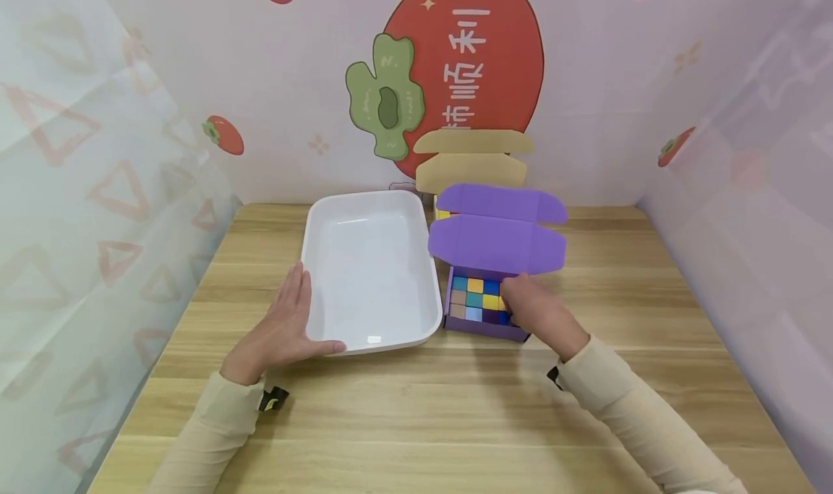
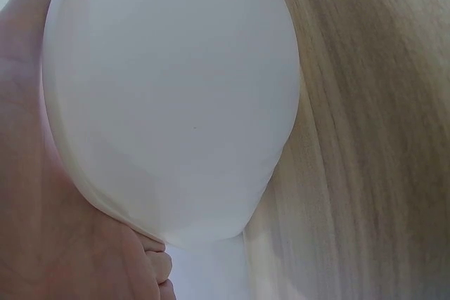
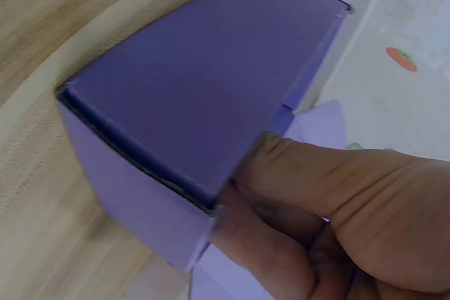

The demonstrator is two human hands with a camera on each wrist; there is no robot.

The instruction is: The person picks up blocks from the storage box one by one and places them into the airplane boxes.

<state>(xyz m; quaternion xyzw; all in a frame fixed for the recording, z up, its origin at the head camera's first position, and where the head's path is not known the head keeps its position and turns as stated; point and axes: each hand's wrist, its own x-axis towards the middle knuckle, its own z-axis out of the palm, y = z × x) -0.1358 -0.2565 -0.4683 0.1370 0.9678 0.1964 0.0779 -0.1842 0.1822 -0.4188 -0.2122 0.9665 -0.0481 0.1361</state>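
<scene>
Along the left side of the white tray (image 1: pixel 372 277) lies my left hand (image 1: pixel 286 328), fingers straight against its wall and thumb across the near corner. The left wrist view shows the palm beside the tray's outer wall (image 2: pixel 176 103). My right hand (image 1: pixel 536 309) reaches into the right end of an open purple box (image 1: pixel 488 328). Small coloured blocks (image 1: pixel 474 300) fill that box in rows, in teal, yellow, blue and other colours. In the right wrist view the thumb and curled fingers (image 3: pixel 264 247) are at the box's corner; the fingertips are hidden, and I cannot tell whether they pinch a block.
The purple lid (image 1: pixel 497 241) stands raised behind its blocks. Behind it is a second open box with a tan lid (image 1: pixel 471 172), yellow and red showing inside. Printed cloth (image 1: pixel 293 103) hangs past the back edge of the wooden table (image 1: pixel 403 422) and along both sides.
</scene>
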